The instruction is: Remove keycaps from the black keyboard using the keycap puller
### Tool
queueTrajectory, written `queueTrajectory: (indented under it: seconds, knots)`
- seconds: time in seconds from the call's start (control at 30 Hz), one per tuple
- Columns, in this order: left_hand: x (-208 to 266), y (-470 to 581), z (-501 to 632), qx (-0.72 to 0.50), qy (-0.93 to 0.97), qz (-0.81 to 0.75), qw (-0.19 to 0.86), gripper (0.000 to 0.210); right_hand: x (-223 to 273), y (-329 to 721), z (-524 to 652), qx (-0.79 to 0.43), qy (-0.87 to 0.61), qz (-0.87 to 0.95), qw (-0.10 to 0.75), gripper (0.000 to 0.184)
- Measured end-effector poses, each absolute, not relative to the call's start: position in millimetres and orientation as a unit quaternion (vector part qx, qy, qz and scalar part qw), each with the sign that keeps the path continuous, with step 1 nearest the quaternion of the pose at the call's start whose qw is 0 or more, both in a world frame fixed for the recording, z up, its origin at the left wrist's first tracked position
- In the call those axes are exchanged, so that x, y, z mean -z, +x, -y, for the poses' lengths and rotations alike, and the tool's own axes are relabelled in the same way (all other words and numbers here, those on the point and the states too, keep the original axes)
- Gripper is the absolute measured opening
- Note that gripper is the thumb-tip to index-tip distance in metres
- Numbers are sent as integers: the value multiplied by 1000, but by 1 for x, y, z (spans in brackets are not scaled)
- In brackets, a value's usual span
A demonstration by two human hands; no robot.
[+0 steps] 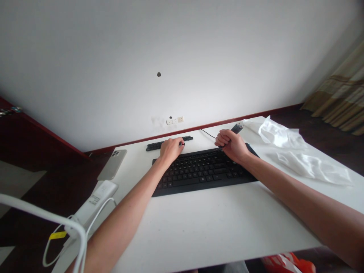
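A black keyboard (196,176) lies flat on the white table, below both of my hands. My left hand (171,148) is closed at the keyboard's far left edge. A small dark bit shows at its fingertips, too little to name. Just behind that hand is a long, thin black strip (154,146) with an uneven surface, its middle partly covered by the fingers. Over the keyboard's far right part, my right hand (231,145) makes a fist around a bundled black cable (237,128), whose end sticks out above the fist. A thin stretch of black cord runs from behind it across the tabletop.
Crumpled clear plastic bags (280,132) lie on the right of the table (182,227). At left are a grey phone (113,165) and a white power strip (92,204) with white cords. A wall with sockets (174,120) stands behind; a red-orange item (287,262) is below the front edge.
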State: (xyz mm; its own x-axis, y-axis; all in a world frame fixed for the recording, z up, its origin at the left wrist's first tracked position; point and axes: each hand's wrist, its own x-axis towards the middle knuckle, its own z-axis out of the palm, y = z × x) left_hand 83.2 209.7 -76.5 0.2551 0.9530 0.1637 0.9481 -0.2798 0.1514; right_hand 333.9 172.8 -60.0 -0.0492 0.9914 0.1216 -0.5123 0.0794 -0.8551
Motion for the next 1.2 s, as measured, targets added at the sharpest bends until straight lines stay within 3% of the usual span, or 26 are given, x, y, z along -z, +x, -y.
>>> queueTrajectory:
  seconds: [1.2]
  knots:
    - [74,87,-203,-106,785,-610,10,28,66,337,-177,-616,-288,408,609,46]
